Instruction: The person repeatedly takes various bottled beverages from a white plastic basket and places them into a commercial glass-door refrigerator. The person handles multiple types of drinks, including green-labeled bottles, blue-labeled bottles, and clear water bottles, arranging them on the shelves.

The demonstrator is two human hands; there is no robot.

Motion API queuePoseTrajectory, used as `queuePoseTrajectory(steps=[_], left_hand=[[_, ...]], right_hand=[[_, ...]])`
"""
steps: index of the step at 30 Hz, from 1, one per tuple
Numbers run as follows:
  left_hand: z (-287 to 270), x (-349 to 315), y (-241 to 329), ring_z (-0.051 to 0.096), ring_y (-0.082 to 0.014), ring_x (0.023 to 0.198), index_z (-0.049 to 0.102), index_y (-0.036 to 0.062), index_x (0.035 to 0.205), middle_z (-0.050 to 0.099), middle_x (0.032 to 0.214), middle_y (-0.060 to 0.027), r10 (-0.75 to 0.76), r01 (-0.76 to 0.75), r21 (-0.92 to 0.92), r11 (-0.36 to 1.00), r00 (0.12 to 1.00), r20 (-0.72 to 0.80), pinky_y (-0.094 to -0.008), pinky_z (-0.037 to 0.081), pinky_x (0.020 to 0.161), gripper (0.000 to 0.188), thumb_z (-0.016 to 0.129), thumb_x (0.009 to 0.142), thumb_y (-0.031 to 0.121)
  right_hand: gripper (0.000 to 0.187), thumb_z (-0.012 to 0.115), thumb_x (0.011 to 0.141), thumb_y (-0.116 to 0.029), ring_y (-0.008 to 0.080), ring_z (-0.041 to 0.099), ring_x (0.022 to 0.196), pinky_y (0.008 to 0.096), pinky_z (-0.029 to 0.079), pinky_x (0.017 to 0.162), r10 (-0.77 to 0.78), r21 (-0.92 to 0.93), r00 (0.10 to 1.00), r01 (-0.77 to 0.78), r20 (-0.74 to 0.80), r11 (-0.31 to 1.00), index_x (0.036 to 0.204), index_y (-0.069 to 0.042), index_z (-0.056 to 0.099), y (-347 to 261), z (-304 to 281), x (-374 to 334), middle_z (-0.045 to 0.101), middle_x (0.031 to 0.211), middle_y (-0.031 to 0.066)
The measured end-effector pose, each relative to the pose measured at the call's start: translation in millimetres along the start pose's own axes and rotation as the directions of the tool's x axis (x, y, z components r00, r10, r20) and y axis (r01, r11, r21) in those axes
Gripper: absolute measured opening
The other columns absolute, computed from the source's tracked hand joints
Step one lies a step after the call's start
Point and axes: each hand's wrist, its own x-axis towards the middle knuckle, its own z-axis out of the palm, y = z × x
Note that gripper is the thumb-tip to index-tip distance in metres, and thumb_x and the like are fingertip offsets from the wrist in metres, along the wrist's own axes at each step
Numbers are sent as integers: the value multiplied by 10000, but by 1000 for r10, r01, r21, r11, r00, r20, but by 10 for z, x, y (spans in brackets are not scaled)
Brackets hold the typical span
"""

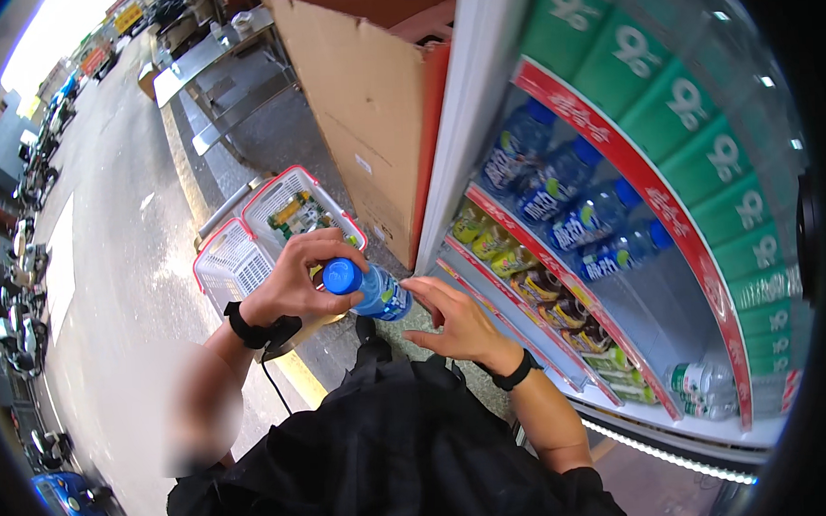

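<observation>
A clear plastic drink bottle point(389, 297) with a blue cap and blue label is held up before my body, its cap tilted toward me. My left hand point(291, 279) is closed round its neck, thumb and fingers just below the cap. My right hand point(463, 324) is beside the bottle's lower end with fingers and thumb spread apart; its fingertips are close to the label, and I cannot tell whether they touch it. Behind my left hand stands a white shopping basket point(235, 250) with a red rim, holding small green and yellow packages point(299, 216).
On my right rises an open drinks fridge with rows of blue-capped bottles point(586, 220), green cartons point(638, 45) and other bottles point(537, 295) on red-edged shelves point(651, 181). A tall cardboard box point(362, 105) stands ahead, a metal table point(215, 69) beyond. Parked scooters point(23, 299) line the road.
</observation>
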Motion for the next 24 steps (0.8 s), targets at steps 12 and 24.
queuePoseTrajectory(steps=[12,24], left_hand=[[1056,865,1233,661,-283,778,784,87,1009,645,831,-90,379,-278,-270,922,789,483,-374,502,667,335,888,693,130],[2035,1214,1924,697,-320,959,701,115,1275,639,1119,-106,684,-644,-235,728,659,312,-419,591,781,499,890,827,231]], right_hand=[[823,981,667,-290,372,690,1086,450,557,894,-17,122,996,6,89,993,1348,-38,594,-8,-612,-938,680,1172,173],[683,946,742,-217,375,707,1124,468,602,933,-170,-274,720,-29,-673,961,1308,-41,608,223,-920,-2064,682,1251,191]])
